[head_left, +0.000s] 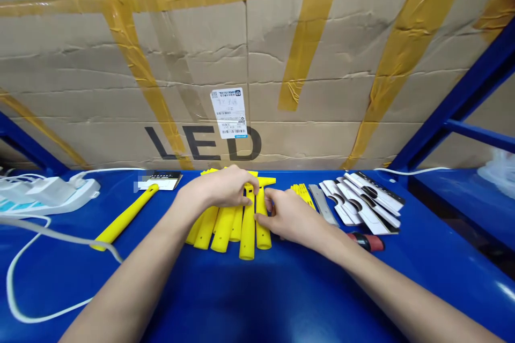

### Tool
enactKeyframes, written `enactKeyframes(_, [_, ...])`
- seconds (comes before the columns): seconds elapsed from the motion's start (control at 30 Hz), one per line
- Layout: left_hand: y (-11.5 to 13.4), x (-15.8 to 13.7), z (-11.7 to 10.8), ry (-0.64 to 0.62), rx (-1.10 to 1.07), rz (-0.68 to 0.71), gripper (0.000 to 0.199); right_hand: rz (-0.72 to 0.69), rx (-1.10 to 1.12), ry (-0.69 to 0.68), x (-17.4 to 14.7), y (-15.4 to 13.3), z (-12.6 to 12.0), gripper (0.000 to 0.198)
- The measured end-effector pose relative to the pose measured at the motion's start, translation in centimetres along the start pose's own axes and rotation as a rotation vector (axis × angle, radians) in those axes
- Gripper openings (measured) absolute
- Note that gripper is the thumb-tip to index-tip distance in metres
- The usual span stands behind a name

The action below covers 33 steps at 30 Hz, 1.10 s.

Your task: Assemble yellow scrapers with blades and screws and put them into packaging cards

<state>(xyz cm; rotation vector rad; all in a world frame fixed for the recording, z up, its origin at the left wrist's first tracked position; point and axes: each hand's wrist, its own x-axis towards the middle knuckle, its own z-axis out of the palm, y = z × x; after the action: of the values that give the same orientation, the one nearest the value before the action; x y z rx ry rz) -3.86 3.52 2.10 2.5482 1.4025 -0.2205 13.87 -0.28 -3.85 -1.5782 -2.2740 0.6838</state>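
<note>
Several hollow yellow plastic handles [220, 233] lie side by side on the blue surface, round open ends toward me. My left hand [227, 187] reaches over their far ends; its thumb and forefinger are closed at the narrow top of one yellow handle [247, 230]. Just right of it, the curled fingers and thumb of my right hand [287, 214] grip the neighbouring yellow handle [263, 236], their tips partly hidden. Flat yellow toothed pieces [302, 194] and a grey strip [323, 204] lie beyond my right hand.
White cut-out cards [362, 201] are fanned out at right, near a red-and-black tool [368, 241] partly behind my forearm. A single long yellow handle [124, 220], a black-and-white card [163, 179], a power strip [76, 198] and white cables [24, 257] are left. A cardboard box [193, 75] stands behind.
</note>
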Motion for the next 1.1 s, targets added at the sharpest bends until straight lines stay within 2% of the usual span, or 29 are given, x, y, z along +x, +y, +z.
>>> enactKeyframes(0.13, [0.5,0.5,0.4,-0.045,0.015,0.011,0.026,0.006,-0.013,0.041,0.1,-0.3,0.3,0.018])
enactKeyframes(0.33, [0.0,1.0,0.9,-0.037,0.027,-0.051,0.030,-0.034,-0.049,0.037,-0.3,-0.3,-1.1,0.012])
enactKeyframes(0.43, [-0.1,1.1,0.9,-0.024,0.030,-0.075,0.030,-0.086,-0.060,-0.006,-0.5,-0.3,-1.2,0.016])
enactKeyframes(0.57, [-0.1,1.0,0.8,-0.027,0.034,-0.083,0.032,-0.089,-0.073,-0.020,-0.7,-0.6,-0.3,0.033])
enactKeyframes(0.67, [-0.2,1.1,0.8,-0.032,0.040,-0.081,0.033,-0.078,-0.073,-0.032,-0.8,-0.9,-0.1,0.030])
enactKeyframes(0.93, [-0.5,1.7,1.2,-0.014,0.032,-0.092,0.027,-0.096,-0.147,0.006,-1.6,-1.3,-3.1,0.024])
enactKeyframes(1.1, [-0.6,2.0,1.5,0.006,0.001,-0.082,0.021,-0.056,-0.332,0.013,-2.7,-1.7,-4.7,0.022])
